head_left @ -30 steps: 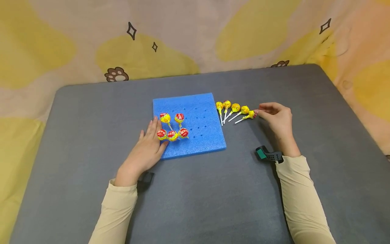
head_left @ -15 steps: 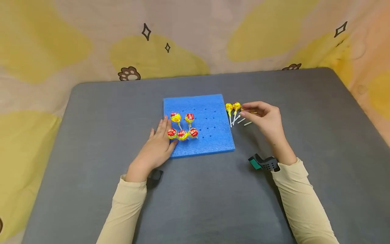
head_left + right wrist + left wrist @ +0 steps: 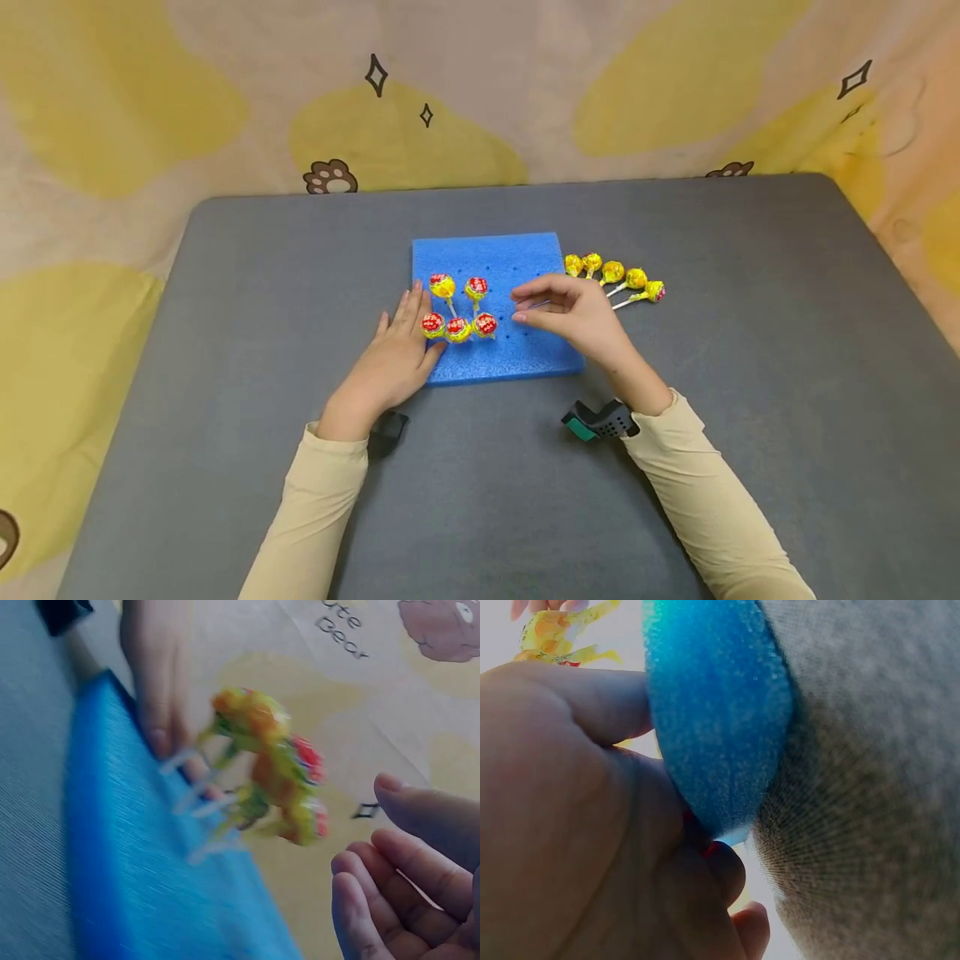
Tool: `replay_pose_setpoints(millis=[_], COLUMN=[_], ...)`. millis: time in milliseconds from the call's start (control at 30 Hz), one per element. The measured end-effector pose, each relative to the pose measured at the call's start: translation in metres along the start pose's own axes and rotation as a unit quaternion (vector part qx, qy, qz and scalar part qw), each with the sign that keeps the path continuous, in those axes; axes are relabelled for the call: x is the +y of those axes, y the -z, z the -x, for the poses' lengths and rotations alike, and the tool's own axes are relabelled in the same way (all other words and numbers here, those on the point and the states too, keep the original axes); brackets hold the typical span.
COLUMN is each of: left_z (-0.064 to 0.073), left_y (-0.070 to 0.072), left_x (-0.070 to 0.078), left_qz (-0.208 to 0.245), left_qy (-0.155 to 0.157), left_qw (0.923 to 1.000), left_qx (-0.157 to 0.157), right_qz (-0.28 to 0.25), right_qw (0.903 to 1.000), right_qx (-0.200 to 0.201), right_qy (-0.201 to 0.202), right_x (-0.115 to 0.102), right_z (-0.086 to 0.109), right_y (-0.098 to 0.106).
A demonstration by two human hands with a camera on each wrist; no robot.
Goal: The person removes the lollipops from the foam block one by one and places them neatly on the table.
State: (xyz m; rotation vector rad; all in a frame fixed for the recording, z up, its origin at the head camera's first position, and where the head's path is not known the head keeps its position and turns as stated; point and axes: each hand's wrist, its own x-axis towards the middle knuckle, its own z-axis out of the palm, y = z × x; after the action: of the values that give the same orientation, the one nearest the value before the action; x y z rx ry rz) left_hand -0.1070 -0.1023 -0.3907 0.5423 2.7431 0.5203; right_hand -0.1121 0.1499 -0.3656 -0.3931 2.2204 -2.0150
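Observation:
My left hand (image 3: 390, 358) lies along the left edge of a blue foam block (image 3: 517, 358), fingers extended, thumb at the near corner. In the left wrist view its thumb (image 3: 607, 697) presses against the foam. Several lollipops (image 3: 458, 330) in red and yellow wrappers stand on their sticks in the block's left part. My right hand (image 3: 581, 312) hovers over the right part, thumb and fingertips apart. The right wrist view shows nothing between its fingers (image 3: 405, 870), with the standing lollipops (image 3: 262, 765) blurred beyond them.
Several loose lollipops (image 3: 635, 278) lie fanned out beside the block's right edge, some sticks hidden behind my right hand. Rows of small holes dot the foam. The grey table (image 3: 480, 483) meets a patterned cloth (image 3: 480, 92) at its far edge.
My right hand has swept left from the far end of the loose lollipops to over the foam. Those lollipops still lie there. My left hand stays at the block while the head view shifts.

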Motion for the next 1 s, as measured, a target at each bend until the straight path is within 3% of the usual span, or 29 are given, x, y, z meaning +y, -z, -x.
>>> replay_pose_setpoints(millis=[200,467,767,1000], left_z=[0.000,0.000,0.002,0.002], left_y=[0.001,0.003,0.003,0.003], left_x=[0.000,-0.001,-0.002,-0.002], left_qz=[0.002,0.001,0.002,0.006], left_qy=[-0.005,-0.004,-0.002,0.003], left_qw=[1.0000,1.0000,1.0000,1.0000], left_qx=[0.000,-0.002,0.000,0.001], right_qz=[-0.059,-0.112,-0.092,-0.093], right_qw=[0.9978,0.9924,0.9940,0.9951], right_qx=[-0.030,-0.039,-0.033,-0.019], right_qy=[-0.012,0.034,0.049,0.028], right_x=[0.019,0.033,0.036,0.034], right_z=[-0.001,-0.002,-0.002,-0.002], right_y=[-0.017,-0.029,-0.035,-0.035])
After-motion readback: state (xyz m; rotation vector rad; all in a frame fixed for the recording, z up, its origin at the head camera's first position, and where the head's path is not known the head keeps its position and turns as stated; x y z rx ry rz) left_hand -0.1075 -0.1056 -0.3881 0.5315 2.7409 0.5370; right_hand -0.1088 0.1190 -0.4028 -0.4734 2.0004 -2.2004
